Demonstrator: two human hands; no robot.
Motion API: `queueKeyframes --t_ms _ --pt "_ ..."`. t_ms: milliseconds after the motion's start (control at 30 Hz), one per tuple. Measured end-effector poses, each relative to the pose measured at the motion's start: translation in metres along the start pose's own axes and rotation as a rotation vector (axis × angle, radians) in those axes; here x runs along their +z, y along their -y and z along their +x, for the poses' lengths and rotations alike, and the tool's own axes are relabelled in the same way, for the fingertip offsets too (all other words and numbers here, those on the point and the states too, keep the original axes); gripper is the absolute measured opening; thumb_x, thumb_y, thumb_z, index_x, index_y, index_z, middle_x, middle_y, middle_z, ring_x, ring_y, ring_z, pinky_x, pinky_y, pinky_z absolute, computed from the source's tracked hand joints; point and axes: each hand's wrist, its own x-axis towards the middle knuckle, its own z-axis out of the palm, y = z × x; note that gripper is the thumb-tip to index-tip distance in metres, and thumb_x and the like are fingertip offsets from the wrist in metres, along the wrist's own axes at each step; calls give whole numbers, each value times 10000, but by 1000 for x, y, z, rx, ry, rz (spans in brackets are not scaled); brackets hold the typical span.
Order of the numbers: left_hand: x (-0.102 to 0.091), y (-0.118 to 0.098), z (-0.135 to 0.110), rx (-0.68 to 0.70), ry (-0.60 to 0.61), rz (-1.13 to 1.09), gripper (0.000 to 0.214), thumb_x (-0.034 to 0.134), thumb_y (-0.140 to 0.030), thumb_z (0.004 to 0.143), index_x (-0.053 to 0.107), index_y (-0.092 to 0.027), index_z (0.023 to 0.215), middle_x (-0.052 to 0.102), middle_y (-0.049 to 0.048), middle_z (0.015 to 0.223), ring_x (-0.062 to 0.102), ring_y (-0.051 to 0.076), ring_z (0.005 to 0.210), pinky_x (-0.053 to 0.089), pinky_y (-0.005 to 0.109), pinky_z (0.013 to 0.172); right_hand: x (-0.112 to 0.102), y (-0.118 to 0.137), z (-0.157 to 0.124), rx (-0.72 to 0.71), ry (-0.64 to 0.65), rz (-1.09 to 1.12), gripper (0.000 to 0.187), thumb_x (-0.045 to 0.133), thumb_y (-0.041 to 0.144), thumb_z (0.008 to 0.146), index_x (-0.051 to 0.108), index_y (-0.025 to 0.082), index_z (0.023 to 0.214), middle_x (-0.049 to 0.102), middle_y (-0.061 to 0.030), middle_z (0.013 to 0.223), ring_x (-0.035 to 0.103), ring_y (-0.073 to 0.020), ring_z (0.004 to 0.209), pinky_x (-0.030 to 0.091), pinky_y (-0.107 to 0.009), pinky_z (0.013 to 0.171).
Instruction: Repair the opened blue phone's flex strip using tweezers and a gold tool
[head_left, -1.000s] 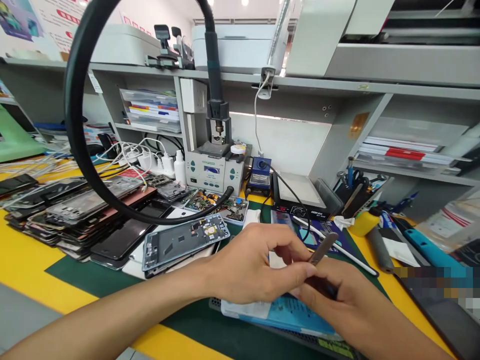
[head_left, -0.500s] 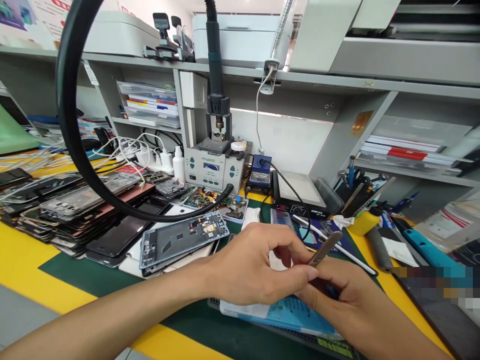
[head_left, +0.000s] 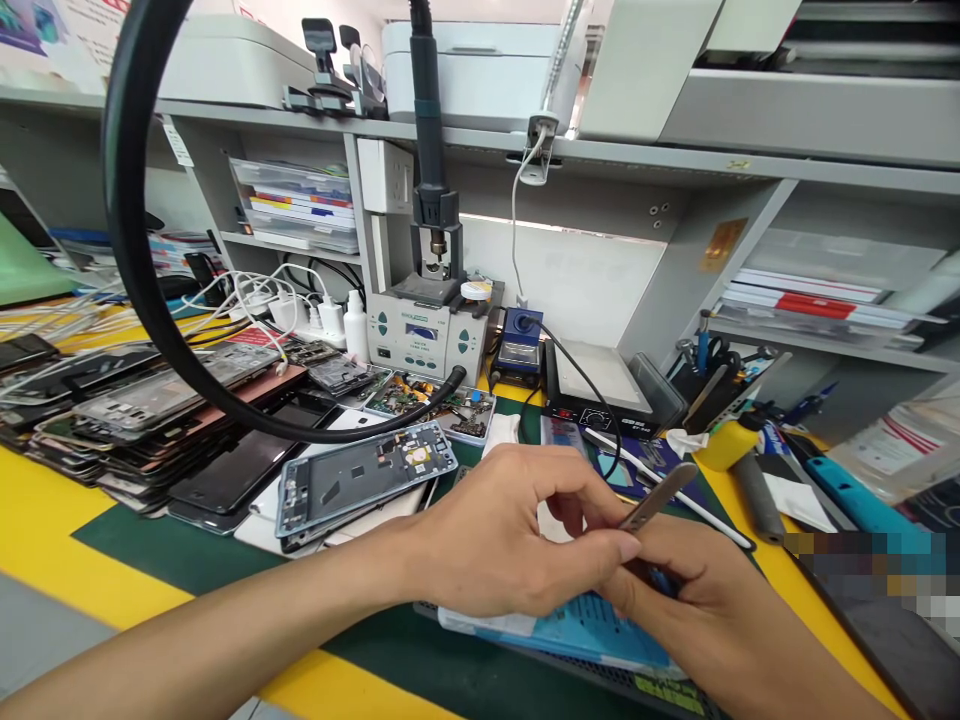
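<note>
My left hand (head_left: 510,535) is closed in a pinch, thumb and fingertips around a thin flat metal tool (head_left: 664,492). Its rounded end points up and right; the other end is hidden by my fingers. Close against it, my right hand (head_left: 697,580) has its fingers curled in. A small dark and blue item shows between its thumb and fingers, mostly hidden. Both hands are above a blue and clear plastic packet (head_left: 555,640), which lies on a dark perforated tray or mat (head_left: 592,675).
Left of my hands lies an opened phone frame (head_left: 367,485), with stacked phone parts (head_left: 135,420) beyond. A black hose (head_left: 124,200) loops from the hot-air station (head_left: 427,335). A hot plate (head_left: 596,390), white cable (head_left: 705,515) and yellow bottle (head_left: 729,445) are to the right.
The metal tool's free end has shifted slightly to the right. My hands keep nearly the same pose, and the view has moved very slightly.
</note>
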Motion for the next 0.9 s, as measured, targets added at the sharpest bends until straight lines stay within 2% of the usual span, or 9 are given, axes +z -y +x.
queueKeyframes --t_ms 200,333,733,900 --pt "-4 -3 0 -4 9 0 82 698 -157 852 717 -78 838 643 35 759 586 135 679 471 251 648 8 3 1 -53 -88 -55 391 586 424 1000 498 216 681 447 48 676 362 -135 607 324 -234 544" --pt "-7 -3 0 -1 35 18 78 690 -152 845 712 -81 822 643 35 754 585 136 674 475 254 647 12 2 3 -86 -100 -62 430 569 411 1007 409 218 658 392 50 659 316 -133 592 282 -243 515" --pt "-8 -5 -1 -6 58 19 86 670 -150 845 726 -85 845 666 53 782 592 144 678 487 260 644 13 0 1 -105 -82 -61 389 524 364 1033 450 215 681 474 45 695 385 -133 622 319 -238 539" --pt "-9 -7 -1 -3 60 22 88 656 -176 845 716 -112 836 685 57 797 599 149 678 486 267 640 14 1 2 -51 -59 -76 410 494 412 1033 431 216 678 442 41 683 378 -141 632 347 -238 549"
